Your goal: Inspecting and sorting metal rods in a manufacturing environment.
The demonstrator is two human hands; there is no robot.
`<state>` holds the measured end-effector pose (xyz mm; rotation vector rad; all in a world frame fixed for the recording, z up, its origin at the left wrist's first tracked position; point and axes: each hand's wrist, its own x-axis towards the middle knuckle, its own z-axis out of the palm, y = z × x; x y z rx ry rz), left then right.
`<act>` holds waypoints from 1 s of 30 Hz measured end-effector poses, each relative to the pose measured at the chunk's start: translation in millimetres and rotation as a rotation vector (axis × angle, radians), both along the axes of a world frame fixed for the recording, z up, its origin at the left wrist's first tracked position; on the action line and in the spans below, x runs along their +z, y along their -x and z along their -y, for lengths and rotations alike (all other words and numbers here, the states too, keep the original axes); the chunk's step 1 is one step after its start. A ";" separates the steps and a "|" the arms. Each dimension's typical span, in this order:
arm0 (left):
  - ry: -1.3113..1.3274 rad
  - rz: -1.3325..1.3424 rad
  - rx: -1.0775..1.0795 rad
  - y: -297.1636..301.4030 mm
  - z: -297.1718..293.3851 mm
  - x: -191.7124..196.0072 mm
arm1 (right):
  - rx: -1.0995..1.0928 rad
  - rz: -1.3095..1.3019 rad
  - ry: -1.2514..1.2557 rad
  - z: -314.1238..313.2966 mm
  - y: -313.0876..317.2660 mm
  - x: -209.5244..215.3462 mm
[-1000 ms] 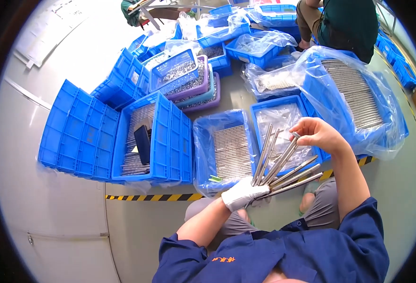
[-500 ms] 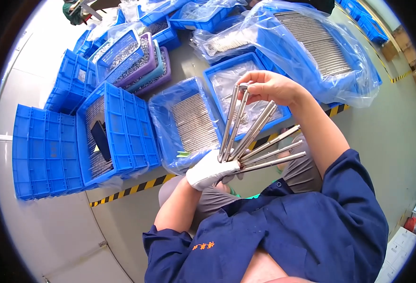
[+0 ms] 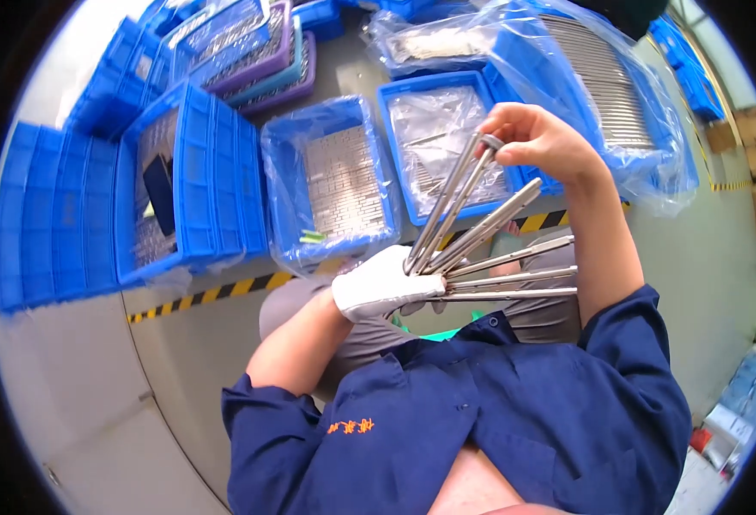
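Note:
My left hand [image 3: 376,285], in a white glove, is closed around the lower ends of several slim silvery metal rods [image 3: 491,225] with small holes along them. The rods fan out up and to the right, in front of my lap. My bare right hand [image 3: 550,146] is at the tips of the two leftmost rods. Its thumb and fingers pinch a small round metal piece [image 3: 491,142] at the end of one. Whether that piece is part of the rod, I cannot tell.
Beyond my knees stands a plastic-lined blue bin [image 3: 280,225] of neatly laid metal pieces. Right of it is another blue bin [image 3: 387,112] with plastic sheeting and a few rods. A larger bagged bin [image 3: 515,64] holds many rods. Stacked blue crates [image 3: 236,189] are at left.
My view has shifted, so the bins sit higher in the picture. The rod fan now leans further right, with my right hand still at the same two tips.

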<state>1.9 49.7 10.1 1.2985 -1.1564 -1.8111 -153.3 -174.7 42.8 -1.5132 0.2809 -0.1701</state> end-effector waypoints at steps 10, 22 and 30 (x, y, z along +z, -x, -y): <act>-0.102 -0.038 -0.062 -7.3 2.9 6.0 | -0.028 0.081 -0.032 -0.2 1.2 -5.2; -0.083 0.012 -0.074 0.8 3.4 9.9 | 0.034 0.175 -0.205 -2.8 1.3 -7.9; -0.076 0.093 -0.150 1.5 2.6 -3.4 | 0.023 0.109 -0.106 -2.1 7.2 10.5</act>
